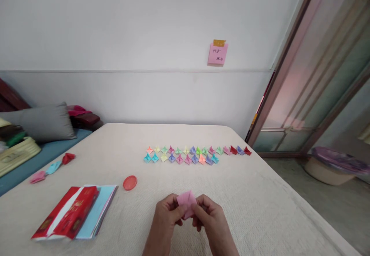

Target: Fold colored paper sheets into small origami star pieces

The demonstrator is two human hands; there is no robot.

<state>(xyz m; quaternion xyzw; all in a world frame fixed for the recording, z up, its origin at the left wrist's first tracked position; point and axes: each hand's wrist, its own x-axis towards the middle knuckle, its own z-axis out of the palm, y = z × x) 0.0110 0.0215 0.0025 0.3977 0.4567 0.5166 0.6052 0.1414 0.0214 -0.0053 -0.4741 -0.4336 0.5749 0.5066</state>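
Observation:
A small folded piece of pink paper (186, 201) is held up above the cloth-covered table, low in the middle of the view. My left hand (169, 213) pinches its left side between thumb and fingers. On the other side my right hand (209, 211) grips the right edge the same way. A crease runs down the middle of the paper, and its lower part is partly hidden by my thumbs. Beyond my hands, two rows of small colourful folded paper shapes (179, 158) stand on the table.
To the left lie a red packet (68, 211), a stack of coloured paper (96, 213) and a round red lid (130, 183). Farther left are pink, blue and red paper pieces (53, 167). A pink note (217, 54) is taped to the wall. A covered tub (332, 167) stands right.

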